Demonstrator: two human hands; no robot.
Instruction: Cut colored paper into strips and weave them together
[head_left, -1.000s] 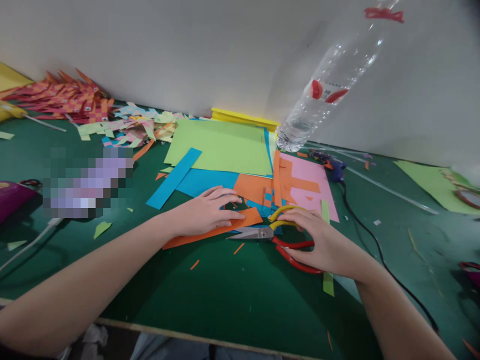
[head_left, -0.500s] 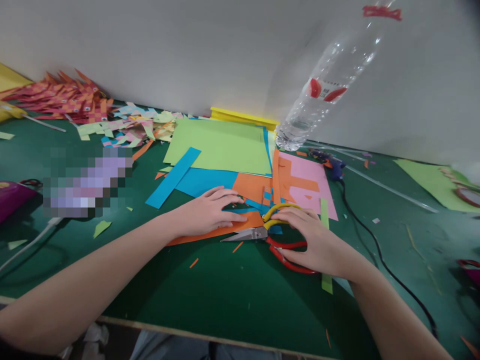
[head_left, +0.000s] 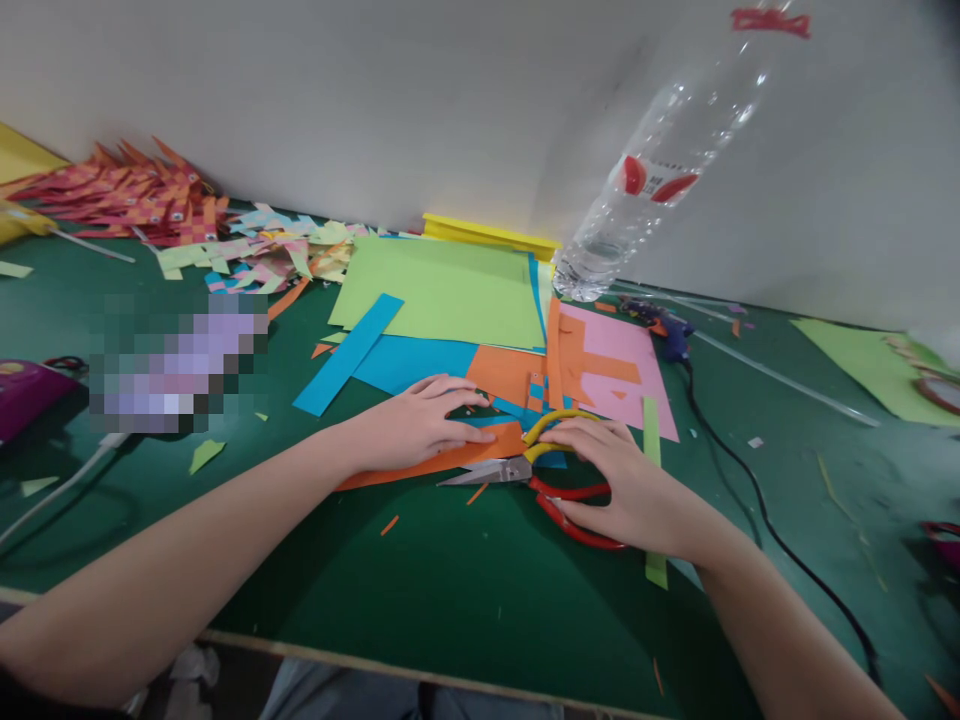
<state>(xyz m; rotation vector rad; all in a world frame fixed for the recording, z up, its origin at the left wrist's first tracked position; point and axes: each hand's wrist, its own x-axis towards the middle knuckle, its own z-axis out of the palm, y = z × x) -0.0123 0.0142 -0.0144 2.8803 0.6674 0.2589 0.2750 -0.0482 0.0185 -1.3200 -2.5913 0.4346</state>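
1. Right hand [head_left: 622,478] grips the scissors [head_left: 516,469] by their handles, blades pointing left.
2. Left hand [head_left: 424,425] lies unclenched on the orange strip [head_left: 504,440], fingers spread.
3. Near the middle of the table [head_left: 420,600], the strip lies beside the blades; whether they touch, I cannot tell.
4. Beyond the left hand, a green sheet [head_left: 442,290] partly covers a blue sheet [head_left: 420,365].
5. Far right, a bottle [head_left: 651,182] is by the wall [head_left: 337,100]; a glue gun [head_left: 676,340] lies nearer.

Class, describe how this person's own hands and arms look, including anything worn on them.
The left hand and right hand are ungloved, with no ring, watch or bracelet visible. Both forearms are bare. A dark patch, probably sleeve, shows at bottom left.
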